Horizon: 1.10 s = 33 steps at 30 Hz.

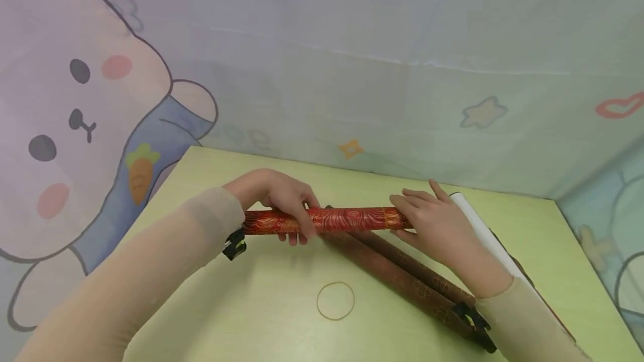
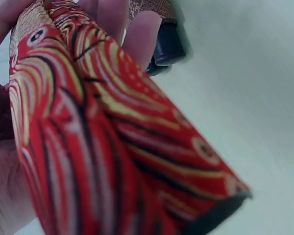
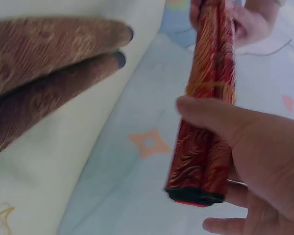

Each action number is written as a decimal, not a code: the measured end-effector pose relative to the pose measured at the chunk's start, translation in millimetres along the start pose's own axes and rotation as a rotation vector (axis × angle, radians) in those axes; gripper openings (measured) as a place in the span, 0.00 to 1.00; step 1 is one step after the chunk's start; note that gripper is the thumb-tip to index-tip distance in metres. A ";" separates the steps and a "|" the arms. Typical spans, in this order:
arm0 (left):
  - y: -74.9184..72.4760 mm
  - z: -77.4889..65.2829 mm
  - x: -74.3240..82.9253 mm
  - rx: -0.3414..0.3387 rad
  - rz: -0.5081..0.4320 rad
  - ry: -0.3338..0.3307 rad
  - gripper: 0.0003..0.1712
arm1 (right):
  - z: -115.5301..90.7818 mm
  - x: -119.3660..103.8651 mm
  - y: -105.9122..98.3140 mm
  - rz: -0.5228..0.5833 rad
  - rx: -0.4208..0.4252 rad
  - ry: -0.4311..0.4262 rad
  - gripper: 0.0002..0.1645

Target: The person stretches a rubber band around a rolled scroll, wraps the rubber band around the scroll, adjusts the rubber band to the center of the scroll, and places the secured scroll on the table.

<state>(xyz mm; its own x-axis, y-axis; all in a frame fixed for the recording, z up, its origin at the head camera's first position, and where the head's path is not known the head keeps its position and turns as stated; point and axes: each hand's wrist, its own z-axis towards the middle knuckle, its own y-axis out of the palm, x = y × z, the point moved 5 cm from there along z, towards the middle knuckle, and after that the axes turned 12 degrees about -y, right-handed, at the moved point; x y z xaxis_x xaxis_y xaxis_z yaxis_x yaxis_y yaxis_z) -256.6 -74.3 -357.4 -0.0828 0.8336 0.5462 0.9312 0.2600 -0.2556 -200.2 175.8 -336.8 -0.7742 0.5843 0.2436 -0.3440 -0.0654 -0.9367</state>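
Note:
In the head view a red scroll [image 1: 347, 220] with gold swirls lies level above the table, rolled into two side-by-side tubes. My left hand [image 1: 282, 197] grips it left of its middle, thumb across the near side and fingertips showing below. At the other end my right hand [image 1: 443, 228] pinches the scroll, with some fingers lifted. In the right wrist view my right thumb [image 3: 206, 112] crosses the tubes just beside a yellow rubber band [image 3: 193, 89] that circles them. The left wrist view shows the scroll's other end [image 2: 215, 213] sticking out free.
Two brown patterned rolls [image 1: 387, 267] with dark ends lie slantwise on the table [image 1: 226, 317], under the red scroll and right forearm. A loose rubber band [image 1: 317, 299] lies in front. A white roll [image 1: 485, 239] stretches along the right. A printed cloth [image 1: 352, 71] hangs behind.

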 end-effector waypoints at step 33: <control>5.5 6.3 0.3 0.017 0.011 0.020 0.13 | 10.5 -10.0 7.8 0.022 -0.043 -0.010 0.36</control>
<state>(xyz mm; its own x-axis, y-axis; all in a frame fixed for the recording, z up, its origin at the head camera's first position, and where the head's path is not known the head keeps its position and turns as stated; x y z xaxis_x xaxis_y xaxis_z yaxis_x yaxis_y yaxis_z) -253.8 -69.5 -363.7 -0.0654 0.8266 0.5590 0.9258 0.2594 -0.2751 -200.7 160.9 -343.9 -0.7869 0.5746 0.2252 -0.3039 -0.0433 -0.9517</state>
